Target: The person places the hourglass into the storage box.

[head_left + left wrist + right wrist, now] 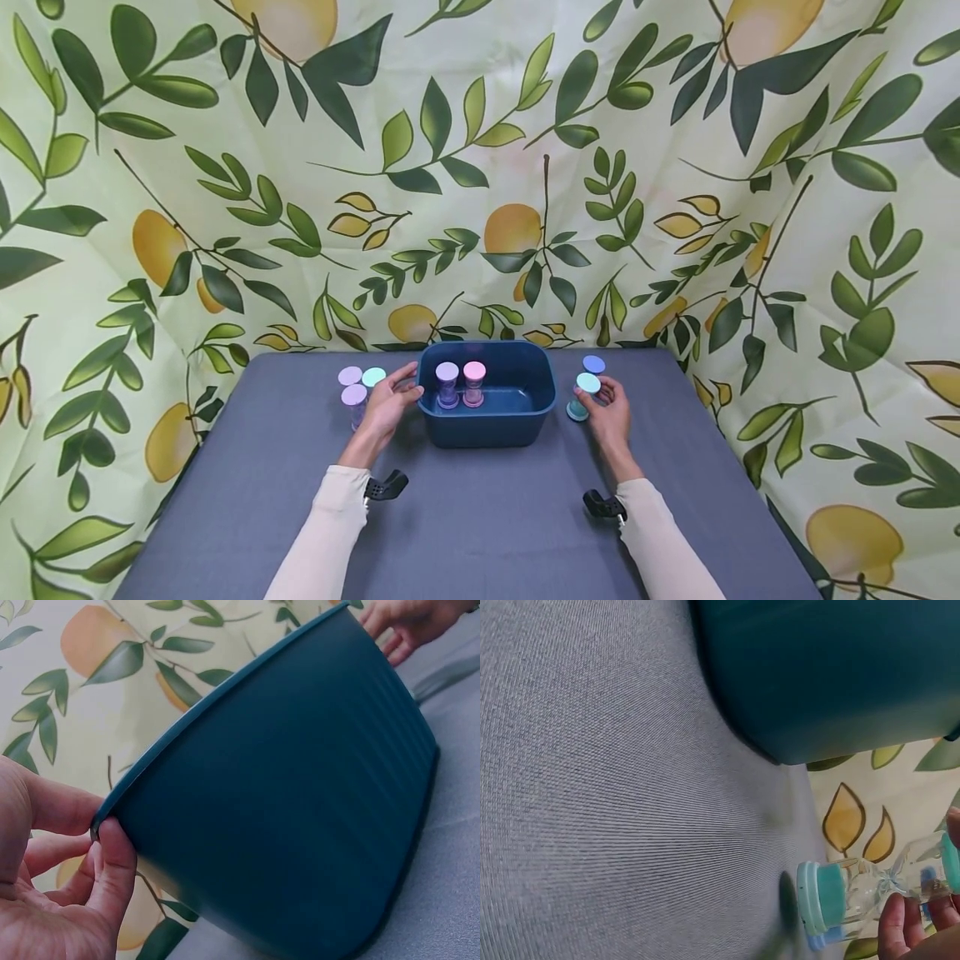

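My left hand (385, 410) pinches the left rim of a dark blue plastic bin (483, 432); in the left wrist view, thumb and fingers (116, 859) grip its edge. Inside the bin stand two sand timers, a purple one (447, 388) and a pink one (474, 384). To the right of the bin, my right hand (611, 417) holds a sand timer with teal caps (587, 384) by its upper part. Its lower cap (821, 896) looks slightly off the cloth in the right wrist view, with a shadow beside it.
Left of the bin stand a lilac-topped timer (349, 376), a mint-topped one (373, 377) and a purple one (355, 398), close by my left hand. A blue-topped timer (593, 365) stands behind the held one. Grey cloth (480, 517) covers the table; patterned fabric (450, 275) hangs behind it.
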The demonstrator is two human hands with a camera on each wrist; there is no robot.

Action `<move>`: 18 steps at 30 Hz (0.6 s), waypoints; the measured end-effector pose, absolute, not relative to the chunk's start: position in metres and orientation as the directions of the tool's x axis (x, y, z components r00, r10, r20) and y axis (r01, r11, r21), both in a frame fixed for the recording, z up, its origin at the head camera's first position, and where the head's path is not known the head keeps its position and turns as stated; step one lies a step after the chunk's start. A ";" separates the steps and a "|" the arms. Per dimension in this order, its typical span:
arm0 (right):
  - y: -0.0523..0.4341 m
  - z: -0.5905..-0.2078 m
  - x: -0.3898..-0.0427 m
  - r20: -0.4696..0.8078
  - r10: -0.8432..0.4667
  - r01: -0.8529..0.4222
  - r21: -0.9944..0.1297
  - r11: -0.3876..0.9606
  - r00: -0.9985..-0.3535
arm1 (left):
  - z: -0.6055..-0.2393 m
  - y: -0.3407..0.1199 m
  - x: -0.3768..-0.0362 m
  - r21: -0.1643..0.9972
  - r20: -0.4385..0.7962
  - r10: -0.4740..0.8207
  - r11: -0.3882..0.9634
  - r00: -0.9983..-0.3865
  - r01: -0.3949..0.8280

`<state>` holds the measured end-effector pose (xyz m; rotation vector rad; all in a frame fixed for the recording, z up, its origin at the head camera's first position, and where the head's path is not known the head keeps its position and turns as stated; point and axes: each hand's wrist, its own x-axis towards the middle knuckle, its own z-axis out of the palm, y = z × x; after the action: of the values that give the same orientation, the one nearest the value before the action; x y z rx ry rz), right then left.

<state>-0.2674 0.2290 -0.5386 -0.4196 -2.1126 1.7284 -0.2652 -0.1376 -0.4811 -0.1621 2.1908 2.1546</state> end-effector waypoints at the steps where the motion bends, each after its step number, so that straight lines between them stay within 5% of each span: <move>1: 0.229 -0.537 -0.266 0.107 0.452 -0.012 -0.978 0.208 -0.886 | -0.481 -0.138 -0.265 0.992 -0.125 -0.029 0.010 -0.992 -0.125; 18: 0.226 -0.505 -0.252 0.172 0.402 -0.094 -0.974 0.208 -0.899 | -0.481 -0.139 -0.268 0.984 -0.176 -0.005 0.008 -0.984 -0.176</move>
<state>-0.2518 0.2260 -0.5050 -0.2871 -2.1002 1.7357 -0.2682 -0.1387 -0.4806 -0.1943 2.1398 2.1216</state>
